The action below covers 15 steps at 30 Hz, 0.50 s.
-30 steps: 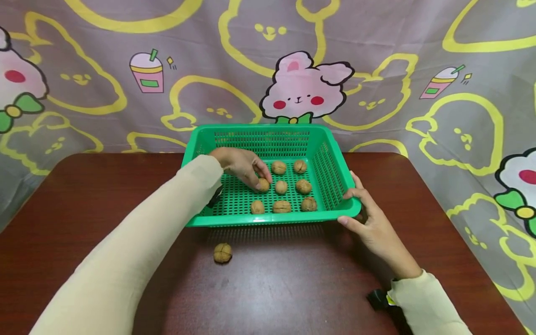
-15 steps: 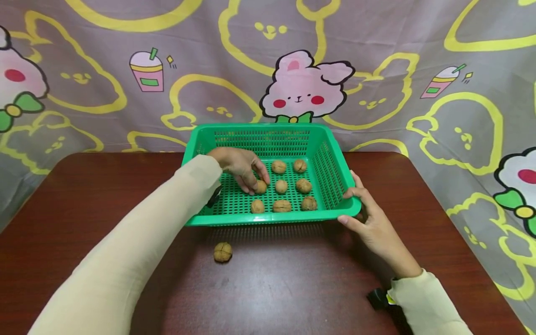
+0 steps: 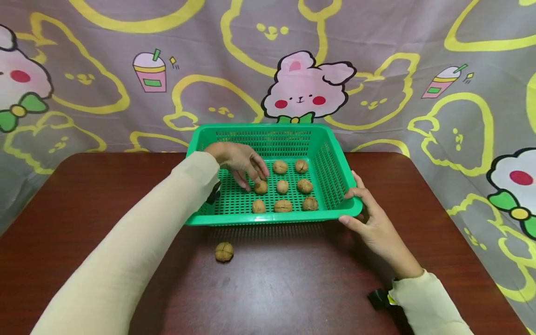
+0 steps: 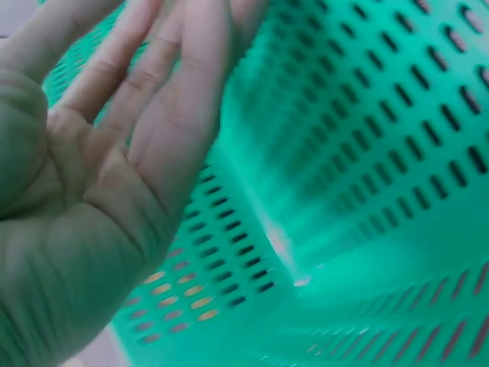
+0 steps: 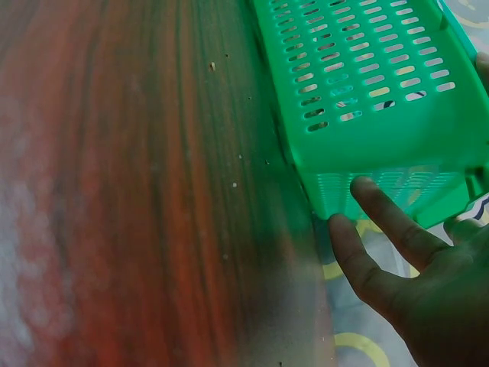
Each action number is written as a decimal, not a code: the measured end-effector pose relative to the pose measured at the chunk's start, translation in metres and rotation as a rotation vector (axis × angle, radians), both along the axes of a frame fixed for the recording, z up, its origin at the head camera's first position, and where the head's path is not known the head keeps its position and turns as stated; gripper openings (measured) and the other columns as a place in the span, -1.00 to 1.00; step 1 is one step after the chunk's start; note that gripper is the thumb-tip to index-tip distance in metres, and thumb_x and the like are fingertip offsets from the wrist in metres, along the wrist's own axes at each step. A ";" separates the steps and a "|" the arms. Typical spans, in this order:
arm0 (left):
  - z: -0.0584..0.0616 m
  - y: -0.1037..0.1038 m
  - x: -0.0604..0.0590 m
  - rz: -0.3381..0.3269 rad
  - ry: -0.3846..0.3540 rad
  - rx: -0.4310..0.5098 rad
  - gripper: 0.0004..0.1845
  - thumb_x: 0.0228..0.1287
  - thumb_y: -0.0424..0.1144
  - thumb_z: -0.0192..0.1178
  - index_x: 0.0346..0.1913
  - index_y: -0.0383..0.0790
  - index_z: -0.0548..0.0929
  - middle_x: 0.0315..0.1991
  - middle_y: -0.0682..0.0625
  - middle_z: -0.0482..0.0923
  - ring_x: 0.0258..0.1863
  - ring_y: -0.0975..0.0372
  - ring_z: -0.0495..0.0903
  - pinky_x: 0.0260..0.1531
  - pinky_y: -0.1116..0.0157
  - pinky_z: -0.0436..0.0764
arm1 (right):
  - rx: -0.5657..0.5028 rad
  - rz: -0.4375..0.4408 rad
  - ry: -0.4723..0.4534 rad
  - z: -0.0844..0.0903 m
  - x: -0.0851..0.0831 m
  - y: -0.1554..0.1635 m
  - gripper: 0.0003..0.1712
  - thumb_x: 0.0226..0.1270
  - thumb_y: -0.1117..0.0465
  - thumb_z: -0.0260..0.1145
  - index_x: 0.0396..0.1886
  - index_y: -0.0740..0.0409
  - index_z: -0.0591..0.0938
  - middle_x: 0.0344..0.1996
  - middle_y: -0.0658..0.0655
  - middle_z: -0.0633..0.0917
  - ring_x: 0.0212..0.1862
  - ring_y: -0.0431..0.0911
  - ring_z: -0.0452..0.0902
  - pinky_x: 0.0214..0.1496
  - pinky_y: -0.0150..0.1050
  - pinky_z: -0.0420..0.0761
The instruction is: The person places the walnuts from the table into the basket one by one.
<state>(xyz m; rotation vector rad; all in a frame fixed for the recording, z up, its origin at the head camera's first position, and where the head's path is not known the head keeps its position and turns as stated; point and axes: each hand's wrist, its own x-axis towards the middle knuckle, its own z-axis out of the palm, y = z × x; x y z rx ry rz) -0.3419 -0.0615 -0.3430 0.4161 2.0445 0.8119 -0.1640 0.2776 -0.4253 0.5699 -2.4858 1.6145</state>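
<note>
Inside the green plastic basket [image 3: 274, 217], my left hand [image 3: 238, 160] hovers just over a walnut [image 3: 261, 187] at the left of the middle row. Its fingers are loose and no longer pinch the walnut; whether a fingertip still touches it I cannot tell. The left wrist view shows that palm [image 4: 84, 191] with the fingers fairly straight. My right hand [image 3: 372, 223] grips the basket's front right corner, thumb at the front and fingers over the right rim. More walnuts [image 3: 283, 206] lie in rough rows on the basket floor. One walnut [image 3: 224, 251] sits outside, on the table.
The basket stands on a dark reddish-brown table [image 3: 268, 288], near its back edge. A grey curtain [image 3: 234, 56] printed with cartoon figures hangs right behind. Small pale specks dot the table beside the basket in the right wrist view.
My left hand has shifted the walnut slightly left, then loosened its fingers and drawn up and left from it. The right hand stays on the basket corner.
</note>
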 end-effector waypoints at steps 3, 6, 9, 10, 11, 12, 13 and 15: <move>0.013 -0.004 0.005 0.030 0.050 0.022 -0.59 0.52 -0.27 0.26 0.36 -0.18 0.59 0.38 -0.12 0.56 -0.01 0.00 0.79 0.07 0.10 0.76 | -0.001 -0.002 0.000 0.001 0.000 0.001 -0.55 0.42 0.51 0.30 0.19 0.28 0.35 0.73 0.17 -0.09 0.31 -0.34 0.41 0.01 -0.53 0.62; 0.029 -0.009 0.016 0.044 0.112 0.078 -0.60 0.55 -0.21 0.23 0.36 -0.14 0.58 0.38 -0.12 0.56 0.13 -0.02 0.74 0.20 0.03 0.70 | -0.014 0.004 0.000 0.001 0.000 0.001 -0.55 0.42 0.52 0.30 0.18 0.29 0.34 0.72 0.20 -0.10 0.32 -0.32 0.40 0.02 -0.53 0.62; 0.044 -0.015 0.033 0.064 0.165 0.170 -0.61 0.57 -0.19 0.21 0.36 -0.11 0.58 0.38 -0.06 0.55 0.24 0.01 0.67 0.22 0.04 0.69 | -0.026 0.010 0.000 0.001 0.000 0.000 -0.55 0.42 0.53 0.29 0.19 0.32 0.34 0.72 0.22 -0.10 0.31 -0.32 0.42 0.02 -0.53 0.62; 0.049 -0.018 0.040 0.073 0.184 0.200 -0.61 0.57 -0.18 0.21 0.36 -0.09 0.58 0.38 -0.02 0.55 0.26 0.03 0.66 0.21 0.06 0.69 | -0.028 0.011 0.000 0.001 0.000 0.000 -0.55 0.42 0.53 0.29 0.19 0.32 0.34 0.72 0.22 -0.10 0.30 -0.33 0.42 0.02 -0.53 0.62; 0.053 -0.020 0.048 0.084 0.204 0.231 -0.61 0.57 -0.17 0.21 0.36 -0.08 0.58 0.37 0.01 0.55 0.26 0.06 0.66 0.19 0.09 0.70 | -0.027 0.012 0.000 0.000 0.000 0.000 -0.55 0.42 0.53 0.29 0.19 0.32 0.34 0.72 0.23 -0.10 0.30 -0.33 0.42 0.02 -0.54 0.62; 0.057 -0.023 0.057 0.098 0.225 0.262 -0.61 0.56 -0.17 0.22 0.36 -0.07 0.58 0.36 0.03 0.55 0.26 0.07 0.65 0.18 0.11 0.71 | -0.026 0.012 0.000 0.000 0.000 -0.001 -0.55 0.42 0.53 0.29 0.19 0.32 0.34 0.72 0.22 -0.11 0.30 -0.33 0.42 0.02 -0.54 0.62; 0.060 -0.027 0.065 0.111 0.250 0.290 -0.60 0.55 -0.17 0.24 0.36 -0.06 0.58 0.36 0.05 0.55 0.26 0.09 0.65 0.16 0.12 0.72 | -0.028 0.012 0.001 0.000 0.000 -0.001 -0.55 0.42 0.53 0.29 0.19 0.32 0.34 0.72 0.23 -0.11 0.30 -0.33 0.42 0.02 -0.54 0.62; 0.067 -0.035 0.083 0.136 0.311 0.331 -0.59 0.53 -0.15 0.27 0.36 -0.03 0.58 0.36 0.07 0.55 0.25 0.12 0.65 0.15 0.13 0.72 | -0.029 0.012 0.002 0.000 0.001 -0.002 -0.55 0.42 0.53 0.29 0.18 0.30 0.34 0.72 0.23 -0.10 0.32 -0.31 0.41 0.02 -0.53 0.62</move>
